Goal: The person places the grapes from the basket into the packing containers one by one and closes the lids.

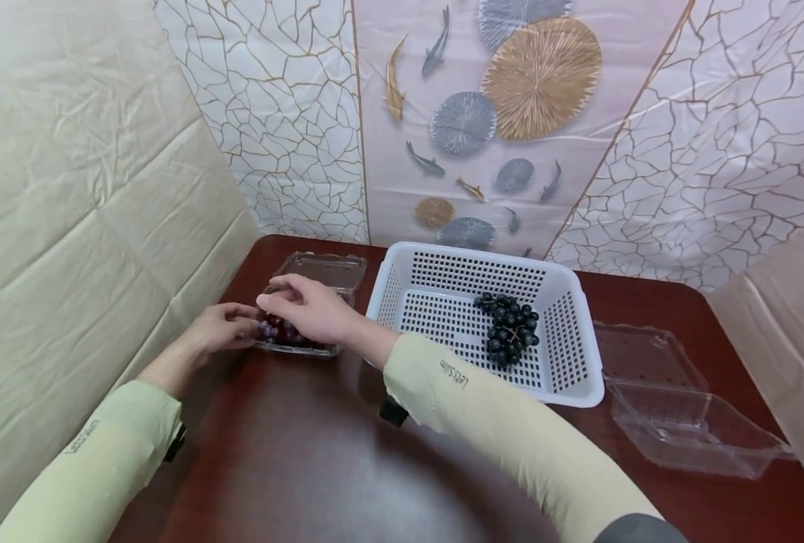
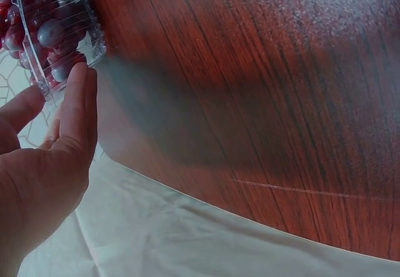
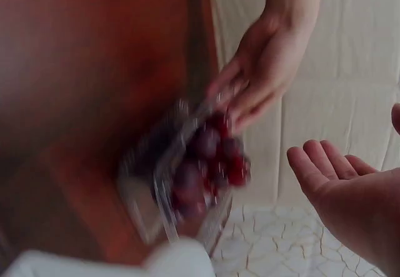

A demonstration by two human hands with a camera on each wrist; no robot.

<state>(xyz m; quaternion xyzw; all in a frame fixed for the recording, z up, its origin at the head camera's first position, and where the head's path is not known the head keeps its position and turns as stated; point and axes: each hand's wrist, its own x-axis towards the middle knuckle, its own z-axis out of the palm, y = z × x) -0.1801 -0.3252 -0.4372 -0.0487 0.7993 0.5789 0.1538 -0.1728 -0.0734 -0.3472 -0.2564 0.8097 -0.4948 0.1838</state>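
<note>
At the table's far left stands a clear plastic clamshell box [image 1: 300, 350] of red grapes [image 1: 280, 332] [image 2: 51, 33], its lid [image 1: 325, 269] swung back. My left hand [image 1: 222, 329] [image 2: 53, 155] is at the box's left end, thumb and fairly straight fingertips right at the rim and side wall. Above the grapes hovers my right hand [image 1: 317, 308], which covers part of them in the head view. In the right wrist view, the right hand [image 3: 356, 196] has loosely bent fingers and nothing in it, apart from the grapes [image 3: 203, 155], which look blurred there.
Right of the box is a white perforated basket [image 1: 383, 290] with a bunch of black grapes [image 1: 510, 328] inside. A second clear clamshell [image 1: 701, 430], opened out, lies at the table's right. Patterned sheeting [image 1: 293, 151] rises behind the table, and pale cloth [image 1: 103, 188] hangs at its left.
</note>
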